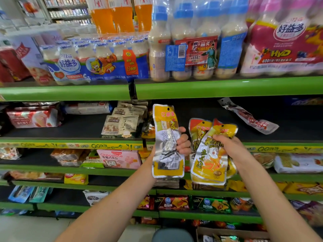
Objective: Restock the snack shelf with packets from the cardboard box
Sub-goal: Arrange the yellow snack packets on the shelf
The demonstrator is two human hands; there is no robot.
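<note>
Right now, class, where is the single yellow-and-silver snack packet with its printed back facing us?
In the head view it stands upright just left of centre, in the left hand, before the dark shelf, beside the yellow packets that the right hand holds.

Both bare forearms are raised forward and upward, the left hand (182,143) being curled with its fingers (181,139) wrapped round a held packet, the right hand (227,144) clenched likewise.

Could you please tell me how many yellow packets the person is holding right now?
3 visible: one yellow packet upright in the left hand, two overlapping packets bunched in the right hand. More may be hidden behind those.
</note>
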